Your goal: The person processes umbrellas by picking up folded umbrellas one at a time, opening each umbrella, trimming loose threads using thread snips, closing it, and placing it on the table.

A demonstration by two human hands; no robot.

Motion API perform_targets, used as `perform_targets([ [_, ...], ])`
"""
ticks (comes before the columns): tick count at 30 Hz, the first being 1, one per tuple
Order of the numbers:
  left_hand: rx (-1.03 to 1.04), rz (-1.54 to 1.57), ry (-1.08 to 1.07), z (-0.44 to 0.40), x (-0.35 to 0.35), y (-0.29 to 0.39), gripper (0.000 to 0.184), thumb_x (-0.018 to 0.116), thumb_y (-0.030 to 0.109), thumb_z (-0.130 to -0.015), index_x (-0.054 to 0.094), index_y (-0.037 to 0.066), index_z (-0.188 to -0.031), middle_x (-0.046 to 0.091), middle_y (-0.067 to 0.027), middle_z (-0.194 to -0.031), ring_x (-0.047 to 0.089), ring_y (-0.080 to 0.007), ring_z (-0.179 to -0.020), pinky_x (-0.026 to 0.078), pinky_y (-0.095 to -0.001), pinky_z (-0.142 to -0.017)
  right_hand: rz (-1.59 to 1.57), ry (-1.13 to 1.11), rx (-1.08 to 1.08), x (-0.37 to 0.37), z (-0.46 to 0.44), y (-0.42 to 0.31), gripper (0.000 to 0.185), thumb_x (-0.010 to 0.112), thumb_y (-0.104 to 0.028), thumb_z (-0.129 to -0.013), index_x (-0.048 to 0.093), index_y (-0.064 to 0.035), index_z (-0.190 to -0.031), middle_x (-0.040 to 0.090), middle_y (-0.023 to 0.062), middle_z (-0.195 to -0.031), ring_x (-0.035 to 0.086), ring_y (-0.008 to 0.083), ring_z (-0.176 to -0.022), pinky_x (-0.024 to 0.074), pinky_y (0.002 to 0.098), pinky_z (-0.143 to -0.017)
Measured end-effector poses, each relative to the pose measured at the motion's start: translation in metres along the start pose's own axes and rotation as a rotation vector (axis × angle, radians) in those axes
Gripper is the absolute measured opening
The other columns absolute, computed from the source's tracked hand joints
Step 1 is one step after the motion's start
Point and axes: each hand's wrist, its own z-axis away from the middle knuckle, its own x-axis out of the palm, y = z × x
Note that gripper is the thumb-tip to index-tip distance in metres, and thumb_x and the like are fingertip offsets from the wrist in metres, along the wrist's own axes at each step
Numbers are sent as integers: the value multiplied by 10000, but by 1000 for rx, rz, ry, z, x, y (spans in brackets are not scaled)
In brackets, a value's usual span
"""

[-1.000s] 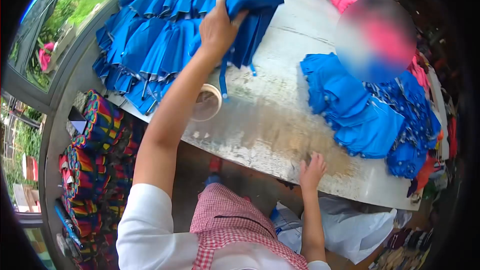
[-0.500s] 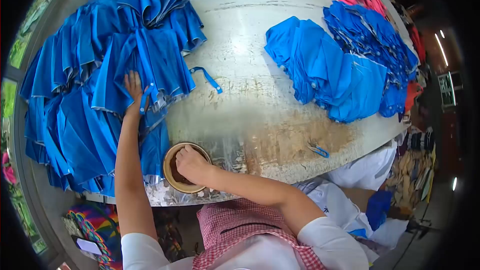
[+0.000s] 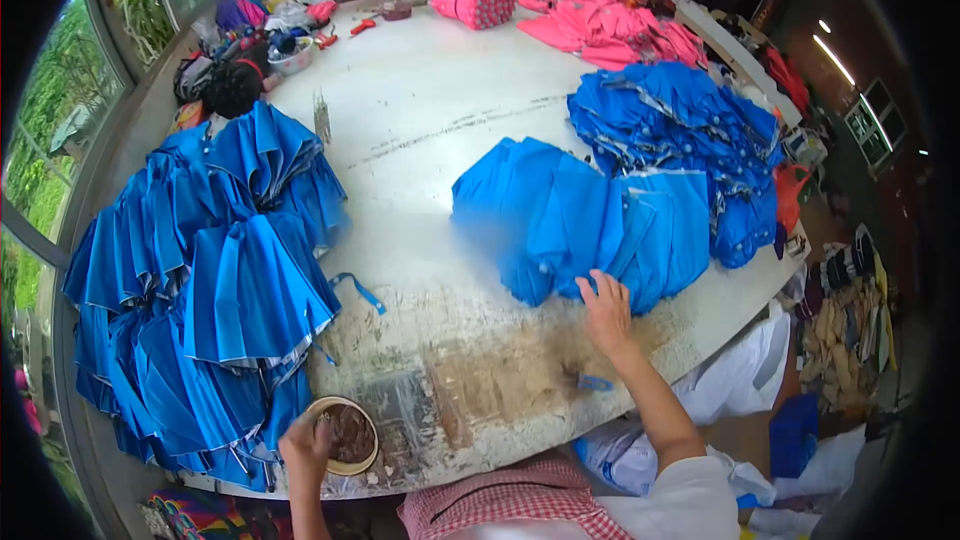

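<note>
Head | blue cloth pile point(image 3: 575, 215): smooth, overlapping folds | right hand point(image 3: 608, 318) at edge

Left hand point(image 3: 305, 447) low, right hand point(image 3: 606, 312) open, farther forward

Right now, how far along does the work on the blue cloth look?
Probably partway. The flatter blue stack looks done. In hand: nothing clearly gripped; the right hand is at that stack's near edge, the left hand at the bowl's rim. The loose pleated pile seems still to do.
</note>
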Motion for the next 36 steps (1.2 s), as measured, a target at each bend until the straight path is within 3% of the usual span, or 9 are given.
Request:
perform_targets([
  [3,40,-392,-171,57,58,37,570,724,197,-636,520,-24,-1121,478,-192,-1238,424,-403,-1163,332,-476,-962,108,-24,-305,19,-28,46,262,542,-54,-712,597,-88,-966,551,82,-1005,501,251,-987,365,427,-844],
  [7,-13,-283,-18,72,104,7,380,619,116,-682,567,-29,-1029,535,-184,-1173,425,-399,-1166,292,-551,-956,-55,-55,-617,49,-64,87,114,547,-100,-721,590,-78,-824,551,45,-806,535,197,-907,387,388,-807],
  [13,98,-337,19,60,75,109,661,745,200,-630,457,-5,-1188,400,-219,-1282,372,-377,-1200,276,-525,-986,-342,389,-441,-56,-115,79,136,627,-21,-661,599,-47,-792,597,54,-731,582,207,-715,432,342,-676],
  [17,134,103,-53,49,115,143,762,778,225,-622,404,-12,-1242,391,-240,-1278,356,-392,-1201,299,-441,-997,-535,659,-196,-108,-123,74,165,646,32,-682,612,-27,-832,600,69,-723,578,183,-644,431,282,-561],
  [22,310,538,141,48,140,240,986,824,394,-572,316,-3,-1319,418,-178,-1279,399,-343,-1184,319,-417,-997,-1402,259,9,-237,-47,-34,83,581,-6,-809,616,-9,-884,573,-11,-725,473,38,-598,365,189,-482],
  [26,279,1177,133,81,97,253,706,744,333,-709,408,34,-1253,482,-104,-1219,481,-231,-1091,380,-369,-943,-1607,-466,-261,-247,4,-128,237,623,-138,-830,572,14,-1005,591,36,-845,526,77,-729,435,229,-628],
  [29,18,1545,405,104,54,232,478,622,247,-826,441,18,-1205,519,-100,-1140,519,-206,-1026,425,-344,-891,-1287,218,-340,-244,34,-145,241,576,-157,-862,561,20,-1025,590,135,-947,588,192,-799,470,282,-715],
  [31,-93,1594,552,115,24,205,437,567,270,-860,450,15,-1195,538,-98,-1104,529,-208,-1004,436,-351,-880,-1222,342,49,-210,75,-130,188,529,-115,-882,565,23,-1004,599,90,-808,569,137,-694,463,250,-653],
  [36,23,1615,678,144,-7,187,464,542,307,-869,433,22,-1218,532,-97,-1127,528,-218,-1007,429,-375,-891,-1736,-541,547,-167,183,-190,218,472,-221,-888,583,-37,-921,584,25,-738,528,93,-608,390,209,-506],
])
